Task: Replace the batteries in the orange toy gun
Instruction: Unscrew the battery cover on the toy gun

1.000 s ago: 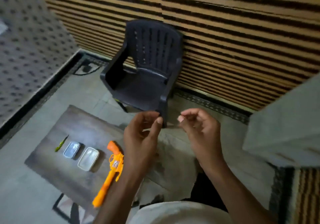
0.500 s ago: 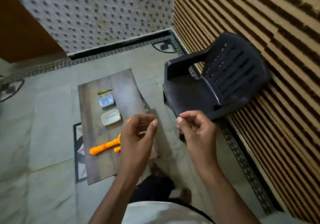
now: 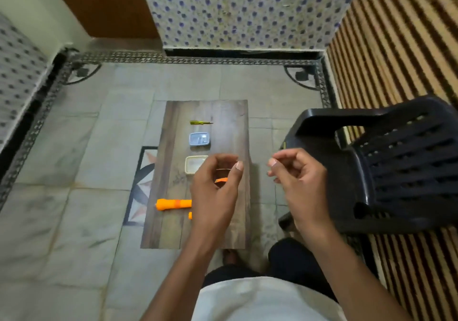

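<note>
Both hands, left hand [image 3: 215, 187] and right hand [image 3: 300, 179], are hovering apart above the wooden board [image 3: 223, 112], fingers loosely curled and holding nothing. The orange toy gun [image 3: 173, 204] is lying on the board beneath the left hand, its long axis running crosswise, barrel pointing left and grip hidden. The left hand is sitting nearer, so a downward reach should meet it.

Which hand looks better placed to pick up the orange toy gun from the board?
Probably the left. The left hand hangs over the orange toy gun in this view, while the right hand sits beyond the edge of the board, nearer the chair. Both hold nothing.
</note>
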### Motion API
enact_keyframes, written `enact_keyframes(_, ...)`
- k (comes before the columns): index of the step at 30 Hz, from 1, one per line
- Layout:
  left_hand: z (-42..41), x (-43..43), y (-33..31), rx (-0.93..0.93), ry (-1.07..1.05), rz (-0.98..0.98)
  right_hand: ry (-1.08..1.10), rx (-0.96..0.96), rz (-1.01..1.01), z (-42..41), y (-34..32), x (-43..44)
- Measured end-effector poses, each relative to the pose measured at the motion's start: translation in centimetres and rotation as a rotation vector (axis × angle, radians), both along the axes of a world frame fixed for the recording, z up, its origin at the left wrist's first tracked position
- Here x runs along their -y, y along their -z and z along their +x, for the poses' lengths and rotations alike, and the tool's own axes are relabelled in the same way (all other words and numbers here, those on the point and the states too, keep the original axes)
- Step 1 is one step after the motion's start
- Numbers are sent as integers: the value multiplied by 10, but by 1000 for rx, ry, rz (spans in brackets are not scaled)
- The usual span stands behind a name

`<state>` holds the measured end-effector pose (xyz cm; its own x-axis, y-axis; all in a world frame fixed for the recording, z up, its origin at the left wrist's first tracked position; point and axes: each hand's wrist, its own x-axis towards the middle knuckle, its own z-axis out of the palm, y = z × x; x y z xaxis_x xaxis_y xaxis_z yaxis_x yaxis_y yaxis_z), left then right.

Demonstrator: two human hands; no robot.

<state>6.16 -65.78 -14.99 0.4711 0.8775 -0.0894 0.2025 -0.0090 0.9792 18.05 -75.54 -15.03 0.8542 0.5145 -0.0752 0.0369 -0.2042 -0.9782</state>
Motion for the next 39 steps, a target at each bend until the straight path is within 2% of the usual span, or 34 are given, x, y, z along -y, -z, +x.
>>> enact_keyframes(7, 10, -44, 17, -15, -306, -63, -279, -49, -46, 33, 19, -93)
enact_keyframes(15, 51, -91, 23, -116, -860, -120, -811, -147, -100, 80, 44, -221)
enact_keyframes(21, 70, -98, 18, -113, -1111, -163, -1105, -124, -81, 83, 40, -277)
enact_keyframes(26, 54, -91, 22, -37, -1241, -160, -1163, -130, -89, 62, 43, -283)
enact_keyframes(32, 40, -89, 47, 56, -1296, -221, -1197, -12, -96, 56, 47, -277)
enact_keyframes(39, 54, -138, 69, -7, -1314, -240, -1240, -86, -141, 77, 65, -316)
